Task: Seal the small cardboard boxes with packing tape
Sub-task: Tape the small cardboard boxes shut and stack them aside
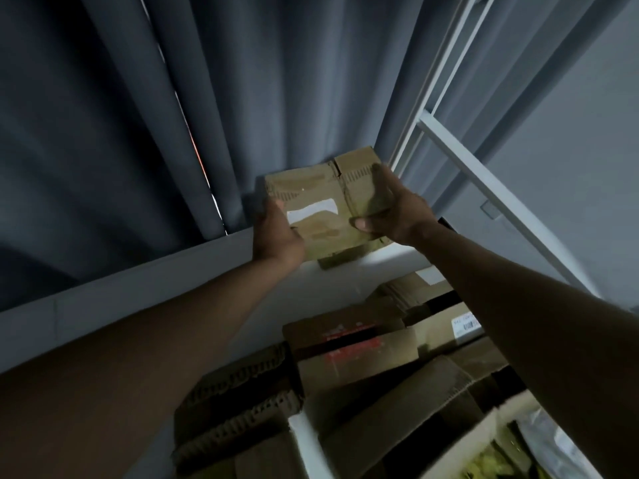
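While both arms reach up and forward, I see the small cardboard box [321, 205] held between the two hands, raised above the top edge of a white shelf [207, 257]. My left hand [276, 233] grips the box on its left side, with the fingers going behind the edge, and my right hand [387, 209] is curled around the right side, the thumb pressing on the front face. A strip of tape [313, 210] shines across this front face, and a seam runs down near the right hand. The lower corner of the box is just above the shelf board; I cannot tell if it touches. Behind the box hang grey curtains [138, 115], very near to its back edge. To the right stands a white metal frame [484, 188], near the right wrist. Below the arms lie many other cardboard boxes [359, 354], packed tightly together.
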